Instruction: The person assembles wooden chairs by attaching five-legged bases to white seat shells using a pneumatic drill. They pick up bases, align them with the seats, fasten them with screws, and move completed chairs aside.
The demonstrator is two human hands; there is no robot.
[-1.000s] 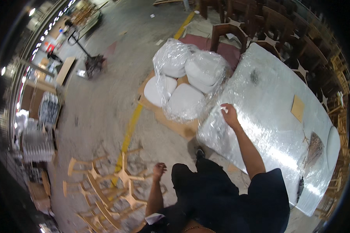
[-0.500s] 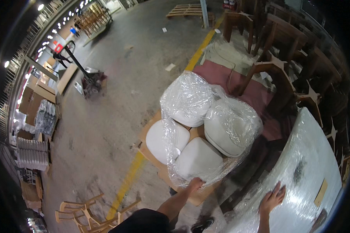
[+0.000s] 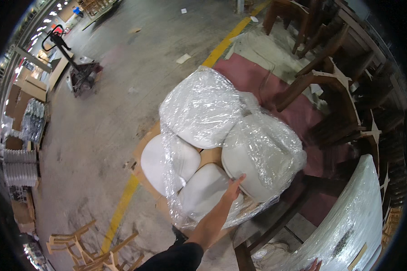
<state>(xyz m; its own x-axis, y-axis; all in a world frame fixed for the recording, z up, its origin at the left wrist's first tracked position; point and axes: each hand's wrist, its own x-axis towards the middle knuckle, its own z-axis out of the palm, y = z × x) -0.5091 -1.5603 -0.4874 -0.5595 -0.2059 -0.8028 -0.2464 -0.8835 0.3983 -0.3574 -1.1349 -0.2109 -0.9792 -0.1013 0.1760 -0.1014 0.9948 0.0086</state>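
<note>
Four-cornered white padded seats stand in stacks, partly covered by clear plastic film (image 3: 278, 153). My left hand (image 3: 233, 187) reaches over the near seat (image 3: 203, 189) and touches the lower edge of the right-hand seat (image 3: 244, 158). Its fingers are stretched out, and I see nothing gripped in them. The far seat (image 3: 203, 113) lies under film, while much of the left seat (image 3: 163, 162) is bare. Only a few fingers of my right hand (image 3: 314, 265) show at the bottom edge, beside a large film-wrapped white bundle (image 3: 343, 226); whether they are closed is hidden.
Cardboard (image 3: 142, 144) lies beneath the seats. Dark wooden chair frames (image 3: 330, 81) crowd the right side. A pale wooden frame (image 3: 86, 248) lies at lower left, near a yellow floor line (image 3: 122, 207). A pallet jack (image 3: 79, 72) stands at far left.
My left hand has moved from the film's near edge up to the right-hand seat. My right hand has dropped toward the bottom edge. The view has shifted closer to the seats.
</note>
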